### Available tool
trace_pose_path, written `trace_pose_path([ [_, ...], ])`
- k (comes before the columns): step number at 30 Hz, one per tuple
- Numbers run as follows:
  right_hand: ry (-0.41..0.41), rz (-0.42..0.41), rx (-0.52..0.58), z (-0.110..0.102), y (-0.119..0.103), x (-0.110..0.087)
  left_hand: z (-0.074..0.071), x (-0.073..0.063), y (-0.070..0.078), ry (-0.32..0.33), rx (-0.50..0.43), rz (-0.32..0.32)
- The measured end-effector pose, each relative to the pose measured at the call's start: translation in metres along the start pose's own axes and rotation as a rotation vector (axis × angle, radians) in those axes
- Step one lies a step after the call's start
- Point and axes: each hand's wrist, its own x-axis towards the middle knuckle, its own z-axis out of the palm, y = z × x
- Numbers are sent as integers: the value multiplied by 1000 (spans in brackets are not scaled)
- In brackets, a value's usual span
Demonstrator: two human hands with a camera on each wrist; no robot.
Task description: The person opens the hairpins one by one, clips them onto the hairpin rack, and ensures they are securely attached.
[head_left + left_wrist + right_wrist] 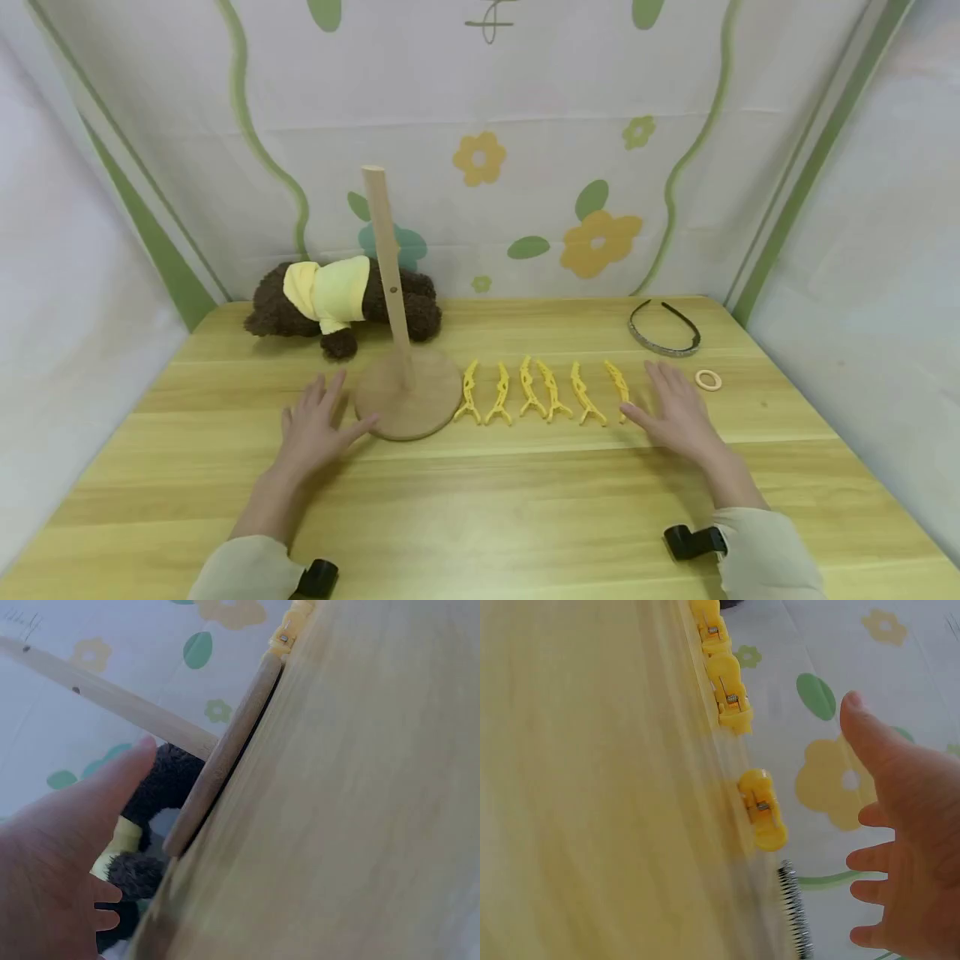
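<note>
My left hand (313, 427) is spread with straight fingers beside the round base (382, 417) of a wooden stand, its thumb near the rim; whether it touches cannot be told. From that base rises a slightly tilted wooden post (386, 242). To its right, several yellow alligator hair clips (547, 390) lie in a row, their forked ends towards me. Nearest the rightmost clip (617, 379) is my right hand (681, 421), fingers extended and holding nothing. The right wrist view shows that hand (922, 832) apart from a yellow clip (761, 810).
Behind the stand a dark brown plush toy (277, 304) in a yellow top lies on its side. A black headband (667, 350) with a glittery band and a small pale ring (708, 381) are at the right. Patterned cloth (540, 192) hangs behind the wooden table (487, 517).
</note>
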Motion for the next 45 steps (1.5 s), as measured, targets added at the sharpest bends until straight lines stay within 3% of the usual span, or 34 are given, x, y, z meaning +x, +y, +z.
trace_pose_path([
  [6,8,35,139,21,15,-2,13,-1,-16,-2,-11,26],
  [15,113,104,46,36,17,-7,27,4,-17,-26,101,52],
  [23,128,118,73,36,14,-8,25,3,-16,-30,113,39],
  [32,204,155,145,35,17,-8,25,2,-13,-29,97,25],
  [40,207,163,158,37,21,-7,26,2,-17,-32,103,29],
  [45,190,208,193,32,21,-7,27,2,-16,-23,93,39],
])
